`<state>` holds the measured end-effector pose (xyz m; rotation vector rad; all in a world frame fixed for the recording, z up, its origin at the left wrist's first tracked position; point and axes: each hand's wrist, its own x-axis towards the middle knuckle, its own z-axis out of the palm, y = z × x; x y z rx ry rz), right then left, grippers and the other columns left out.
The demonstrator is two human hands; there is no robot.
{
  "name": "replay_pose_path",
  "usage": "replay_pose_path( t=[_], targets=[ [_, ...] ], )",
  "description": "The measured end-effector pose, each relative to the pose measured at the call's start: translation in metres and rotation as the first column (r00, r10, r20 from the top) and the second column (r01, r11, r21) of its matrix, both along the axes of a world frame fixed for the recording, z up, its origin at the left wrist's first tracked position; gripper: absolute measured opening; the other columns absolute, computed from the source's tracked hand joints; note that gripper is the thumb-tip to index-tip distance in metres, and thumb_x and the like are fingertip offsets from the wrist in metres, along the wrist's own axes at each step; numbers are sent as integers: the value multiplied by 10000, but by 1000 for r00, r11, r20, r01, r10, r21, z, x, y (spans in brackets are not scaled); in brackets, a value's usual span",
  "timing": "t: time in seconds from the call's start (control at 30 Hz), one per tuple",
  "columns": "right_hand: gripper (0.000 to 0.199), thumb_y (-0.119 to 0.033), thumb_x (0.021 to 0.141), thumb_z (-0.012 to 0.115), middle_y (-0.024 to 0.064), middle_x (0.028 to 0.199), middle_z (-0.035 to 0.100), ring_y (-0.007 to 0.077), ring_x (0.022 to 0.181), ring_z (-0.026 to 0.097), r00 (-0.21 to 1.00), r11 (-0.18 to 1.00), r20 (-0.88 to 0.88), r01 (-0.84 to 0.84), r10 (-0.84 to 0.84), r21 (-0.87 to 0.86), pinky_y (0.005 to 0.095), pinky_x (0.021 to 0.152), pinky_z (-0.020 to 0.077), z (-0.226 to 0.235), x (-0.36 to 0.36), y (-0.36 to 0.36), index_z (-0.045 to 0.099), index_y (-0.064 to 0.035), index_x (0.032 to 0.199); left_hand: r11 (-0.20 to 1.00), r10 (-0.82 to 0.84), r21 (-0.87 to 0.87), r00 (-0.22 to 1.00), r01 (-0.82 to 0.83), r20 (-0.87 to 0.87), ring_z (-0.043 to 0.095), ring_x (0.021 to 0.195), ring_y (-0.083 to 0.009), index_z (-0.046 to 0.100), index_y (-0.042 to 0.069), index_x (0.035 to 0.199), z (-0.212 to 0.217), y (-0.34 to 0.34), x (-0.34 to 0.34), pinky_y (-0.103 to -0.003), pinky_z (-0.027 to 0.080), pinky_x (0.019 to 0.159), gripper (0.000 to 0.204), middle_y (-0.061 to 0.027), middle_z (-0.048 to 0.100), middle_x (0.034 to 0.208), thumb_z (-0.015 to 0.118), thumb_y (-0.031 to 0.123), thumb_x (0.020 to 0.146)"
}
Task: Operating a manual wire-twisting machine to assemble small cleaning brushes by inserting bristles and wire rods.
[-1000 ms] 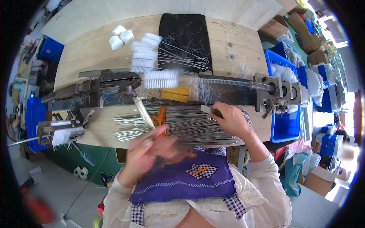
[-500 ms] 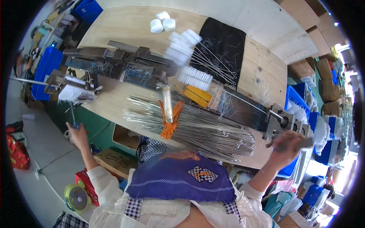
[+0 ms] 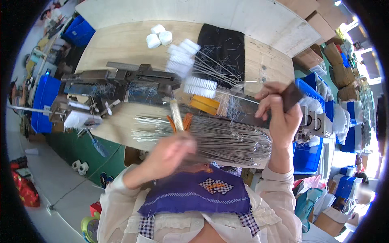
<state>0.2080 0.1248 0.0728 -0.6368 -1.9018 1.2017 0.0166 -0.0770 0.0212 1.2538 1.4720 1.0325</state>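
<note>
We saw a pale wooden tabletop (image 3: 121, 44) spread across the upper middle of the view, with a white board (image 3: 251, 20) lying beyond its far edge. Blue plastic bins (image 3: 44, 101) stood to the left, and more blue bins (image 3: 312, 154) crowded the right side. Brown cardboard boxes (image 3: 324, 48) were stacked at the upper right, where bright daylight came in. Below the tabletop's front edge sat a green panel (image 3: 81, 146), and under it ran a grey floor (image 3: 48, 182).

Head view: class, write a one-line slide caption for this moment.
Left hand over a bundle of thin metal wires; right hand raised, gripping a dark flat piece.
</note>
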Motion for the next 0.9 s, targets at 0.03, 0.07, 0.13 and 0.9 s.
replay_pose_path(
  t=[0.03, 0.07, 0.13, 0.9],
  targets=[
    [126, -69, 922, 584, 95, 829, 664, 143, 609, 600, 975, 979, 184, 94, -127, 179, 240, 553, 472, -9, 8, 11, 639, 35, 967, 989, 129, 81, 988, -123, -85, 576, 797, -197, 569, 20, 851, -12, -7, -15, -321, 485, 762, 209, -108, 549, 961, 452, 127, 987],
    [101, -65, 880, 630, 100, 844, 645, 218, 661, 628, 920, 901, 316, 80, -231, 426, 282, 617, 500, -14, 20, 22, 647, 1, 955, 955, 264, 178, 952, -236, -156, 573, 765, -197, 558, 19, 857, -17, -12, -26, -329, 487, 754, 211, -101, 533, 936, 434, 121, 993],
    [141, -40, 821, 649, 106, 881, 619, 283, 774, 626, 832, 828, 466, -13, -302, 561, 338, 685, 518, -25, 42, 32, 641, -15, 960, 928, 257, 332, 936, -170, -239, 555, 705, -172, 546, 13, 886, -31, -3, -24, -307, 493, 681, 219, -83, 512, 921, 404, 125, 1010],
    [202, -120, 843, 619, 103, 873, 576, 288, 772, 614, 826, 720, 474, -126, -305, 682, 368, 650, 529, -66, -26, 74, 635, -70, 1038, 920, 126, 389, 977, -50, -173, 531, 429, -176, 683, 44, 749, 18, 8, -26, -295, 412, 431, 262, -80, 614, 577, 580, 217, 917]
  ],
)
